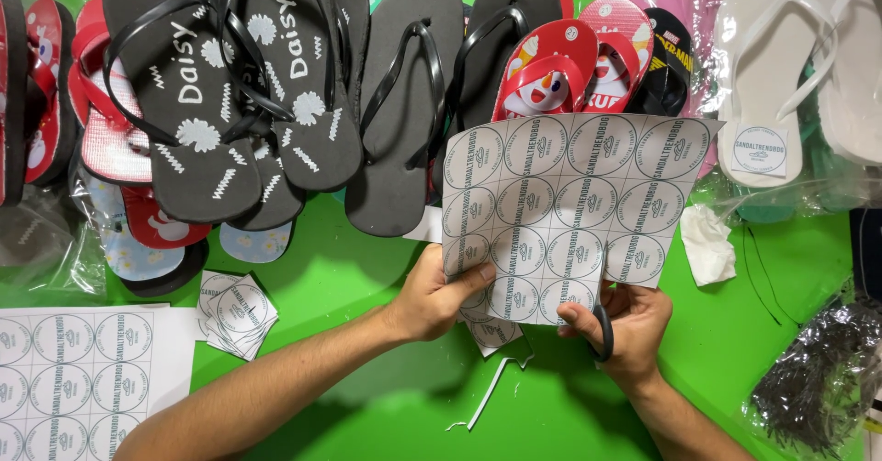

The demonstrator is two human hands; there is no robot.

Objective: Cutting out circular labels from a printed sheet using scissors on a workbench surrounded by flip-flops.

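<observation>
From my remote seat, I see the right hand (pixel 634 328) closed around the black handles of a pair of scissors (pixel 602 332), fingers curled tight through the loops, the blades hidden behind the paper; the left hand (pixel 432 295) pinches the lower left edge of a sheet of round labels (pixel 574 208), thumb on the front and fingers behind, holding it upright and taut, I judge so that the cut can run clean along a row; below the hands, thin white trimmings (pixel 491 392) lie on the green table (pixel 367 397), and a few cut pieces (pixel 491 332) hang or rest just under the sheet; to the left, a small pile of cut-out labels (pixel 237 312) sits near a second, uncut sheet (pixel 69 383) at the frame's edge, kept within reach; to the right, a crumpled white tissue (pixel 707 245) and a clear bag of dark ties (pixel 822 378) lie apart; beyond, black flip-flops with white flower prints (pixel 230 93), plain black ones (pixel 404 102), red children's pairs (pixel 551 61) and white ones (pixel 781 66) are fanned along the far edge, one white sole already bearing a square label (pixel 761 150).
</observation>
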